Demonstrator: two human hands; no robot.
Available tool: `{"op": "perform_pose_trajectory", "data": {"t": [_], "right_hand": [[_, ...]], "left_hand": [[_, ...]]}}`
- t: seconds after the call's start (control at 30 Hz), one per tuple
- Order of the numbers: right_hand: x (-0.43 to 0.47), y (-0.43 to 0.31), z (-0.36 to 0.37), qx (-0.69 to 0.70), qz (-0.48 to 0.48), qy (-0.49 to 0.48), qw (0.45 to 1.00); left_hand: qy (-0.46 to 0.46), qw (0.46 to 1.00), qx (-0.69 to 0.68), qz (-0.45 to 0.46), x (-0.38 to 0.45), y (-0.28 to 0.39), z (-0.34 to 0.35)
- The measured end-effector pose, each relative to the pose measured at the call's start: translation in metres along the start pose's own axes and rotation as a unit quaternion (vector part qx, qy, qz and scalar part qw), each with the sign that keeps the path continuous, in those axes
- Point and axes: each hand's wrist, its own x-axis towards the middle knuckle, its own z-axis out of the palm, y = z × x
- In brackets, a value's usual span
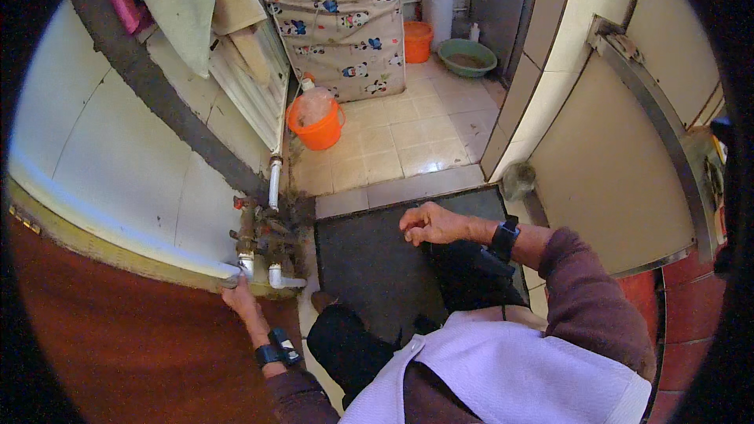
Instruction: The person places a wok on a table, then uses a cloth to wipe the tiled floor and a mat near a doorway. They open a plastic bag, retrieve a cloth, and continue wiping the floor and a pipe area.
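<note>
My left hand (240, 299) is at the elbow of a white pipe (194, 259) that runs low along the tiled wall. Its fingers hold a small grey item (231, 280), possibly a cloth, against the pipe; the grip hides most of it. Just above stand brownish, dirty valve fittings (247, 229) with a red handle (238, 202). A second white elbow (277, 277) lies beside them. My right hand (433, 224) hovers over the dark floor mat (377, 259), fingers loosely curled, with nothing seen in it.
A white radiator (250, 94) hangs on the left wall, with towels (177, 6) above it. Past the raised threshold (400, 188) stand an orange bucket (318, 129), a covered appliance (347, 41), another orange bucket (417, 41) and a green basin (467, 59). A beige panel (618, 171) borders the right.
</note>
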Motion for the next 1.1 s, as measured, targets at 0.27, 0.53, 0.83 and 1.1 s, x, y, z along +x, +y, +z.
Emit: {"op": "perform_pose_trajectory", "data": {"t": [0.27, 0.53, 0.83, 1.1], "right_hand": [[0.012, -0.067, -0.089, -0.172, -0.087, 0.071, 0.979], [0.005, -0.138, -0.121, -0.3, -0.049, 0.073, 0.95], [-0.026, -0.166, -0.127, -0.352, -0.036, 0.045, 0.934], [-0.07, -0.049, -0.046, -0.139, 0.034, -0.024, 0.989]], "left_hand": [[0.0, 1.0, 0.025, 0.017, -0.024, 0.025, -0.012], [0.007, 0.99, 0.12, 0.074, -0.018, -0.038, -0.014], [0.039, 0.976, 0.154, 0.147, -0.03, -0.013, -0.005], [0.031, 0.959, 0.192, 0.206, -0.04, 0.003, -0.007]]}}
